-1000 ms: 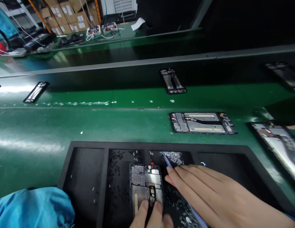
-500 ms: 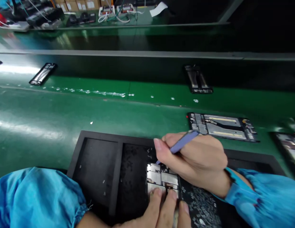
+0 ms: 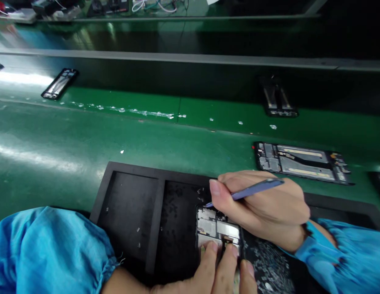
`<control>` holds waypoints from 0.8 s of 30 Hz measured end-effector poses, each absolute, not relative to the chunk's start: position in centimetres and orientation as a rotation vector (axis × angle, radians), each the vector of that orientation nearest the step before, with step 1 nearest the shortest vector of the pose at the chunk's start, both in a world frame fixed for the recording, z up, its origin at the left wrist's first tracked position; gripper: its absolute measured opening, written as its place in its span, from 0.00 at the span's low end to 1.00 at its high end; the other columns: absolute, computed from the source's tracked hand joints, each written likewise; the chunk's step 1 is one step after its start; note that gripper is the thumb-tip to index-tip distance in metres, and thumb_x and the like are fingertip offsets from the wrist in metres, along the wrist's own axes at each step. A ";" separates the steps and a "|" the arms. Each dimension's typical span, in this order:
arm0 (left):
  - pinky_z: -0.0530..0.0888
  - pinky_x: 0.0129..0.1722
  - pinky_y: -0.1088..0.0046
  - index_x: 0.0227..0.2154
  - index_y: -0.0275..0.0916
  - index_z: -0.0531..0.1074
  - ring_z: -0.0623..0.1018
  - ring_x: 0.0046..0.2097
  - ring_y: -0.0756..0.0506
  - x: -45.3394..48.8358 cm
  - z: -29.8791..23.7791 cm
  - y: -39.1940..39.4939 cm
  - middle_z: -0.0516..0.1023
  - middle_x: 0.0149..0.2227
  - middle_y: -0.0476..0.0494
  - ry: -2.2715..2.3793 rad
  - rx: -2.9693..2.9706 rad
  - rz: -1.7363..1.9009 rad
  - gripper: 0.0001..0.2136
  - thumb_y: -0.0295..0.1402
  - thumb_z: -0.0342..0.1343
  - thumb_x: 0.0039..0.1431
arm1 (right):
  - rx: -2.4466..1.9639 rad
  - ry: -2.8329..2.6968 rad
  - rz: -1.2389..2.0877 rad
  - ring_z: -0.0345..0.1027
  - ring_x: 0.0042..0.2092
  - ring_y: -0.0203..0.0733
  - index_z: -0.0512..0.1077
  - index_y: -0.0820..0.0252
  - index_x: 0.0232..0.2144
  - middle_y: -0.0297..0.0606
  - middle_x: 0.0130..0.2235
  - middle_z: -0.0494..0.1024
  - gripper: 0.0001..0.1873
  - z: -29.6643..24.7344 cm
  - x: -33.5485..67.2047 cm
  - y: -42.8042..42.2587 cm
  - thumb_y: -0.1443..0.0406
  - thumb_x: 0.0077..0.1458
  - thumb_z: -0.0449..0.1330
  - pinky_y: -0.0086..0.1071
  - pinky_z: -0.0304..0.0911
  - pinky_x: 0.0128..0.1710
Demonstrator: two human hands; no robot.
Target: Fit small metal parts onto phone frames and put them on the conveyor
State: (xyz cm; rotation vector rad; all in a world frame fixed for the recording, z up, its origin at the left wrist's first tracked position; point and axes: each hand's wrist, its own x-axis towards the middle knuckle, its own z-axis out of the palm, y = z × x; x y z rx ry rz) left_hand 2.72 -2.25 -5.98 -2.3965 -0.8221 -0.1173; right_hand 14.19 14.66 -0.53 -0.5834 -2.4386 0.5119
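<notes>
A phone with its back off lies in the black tray, its metal shields and circuit parts showing. My left hand holds it down, fingers stretched over its lower part; the thumb and the phone's lower end are out of sight. Purple tweezers are pinched in my right hand. Their tip is at the phone's upper left edge. I cannot make out whether anything is between the tips. Just beyond the tip, a few tiny metal pieces lie in the tray.
The black tray has raised dividers; many small parts are heaped right of the phone. Another opened phone lies behind the tray on the green bench. More opened phones lie farther back before a long ledge.
The tweezers have tilted flatter, and their tip has moved slightly left to the phone's top left corner. The whole view has shifted; my left hand stays on the phone.
</notes>
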 end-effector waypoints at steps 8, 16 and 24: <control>0.80 0.56 0.66 0.56 0.43 0.73 0.79 0.59 0.42 4.1 -7.9 -3.4 0.80 0.56 0.44 -0.967 -2.359 -0.216 0.13 0.38 0.54 0.74 | -0.601 -2.446 0.472 0.56 0.17 0.31 0.57 0.54 0.19 0.27 0.16 0.62 0.24 -0.4 14.6 14.6 0.68 0.68 0.56 0.30 0.53 0.18; 0.81 0.55 0.67 0.57 0.41 0.72 0.79 0.60 0.40 3.9 -7.8 -3.4 0.80 0.57 0.41 -0.927 -2.386 -0.166 0.15 0.39 0.52 0.75 | -0.599 -2.444 0.475 0.55 0.17 0.31 0.57 0.54 0.18 0.26 0.15 0.61 0.25 -0.2 14.3 14.7 0.68 0.68 0.57 0.30 0.53 0.18; 0.82 0.51 0.73 0.59 0.41 0.72 0.84 0.51 0.45 3.7 -8.6 -3.9 0.79 0.58 0.41 -1.004 -2.367 -0.246 0.16 0.39 0.54 0.74 | -0.351 -2.496 0.554 0.57 0.20 0.31 0.64 0.57 0.21 0.27 0.19 0.66 0.24 -1.5 14.1 15.5 0.62 0.72 0.56 0.30 0.55 0.21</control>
